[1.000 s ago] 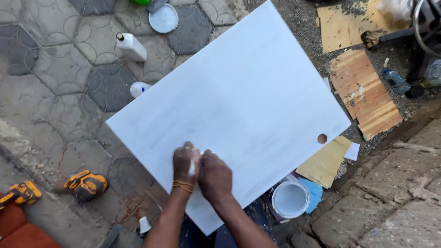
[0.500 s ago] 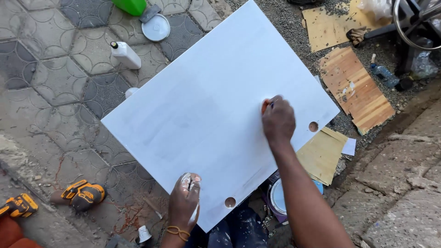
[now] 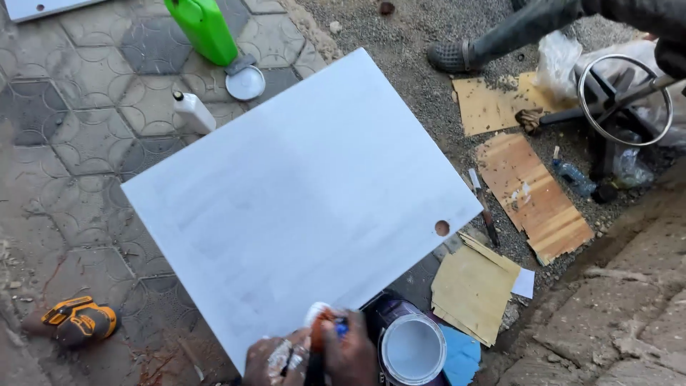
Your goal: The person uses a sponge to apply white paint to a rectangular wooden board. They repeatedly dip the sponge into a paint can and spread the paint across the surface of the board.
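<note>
at the bottom edge both hands meet, the paint-smeared left hand and right hand closed together around an orange-handled brush, at the near edge of the white board. just right of them stands an open paint can holding white paint. the board lies flat on the paving, large, rectangular, evenly white with faint grey streaks and a round hole near its right corner. beyond it lie a white bottle, a round lid and a green jerrycan.
</note>
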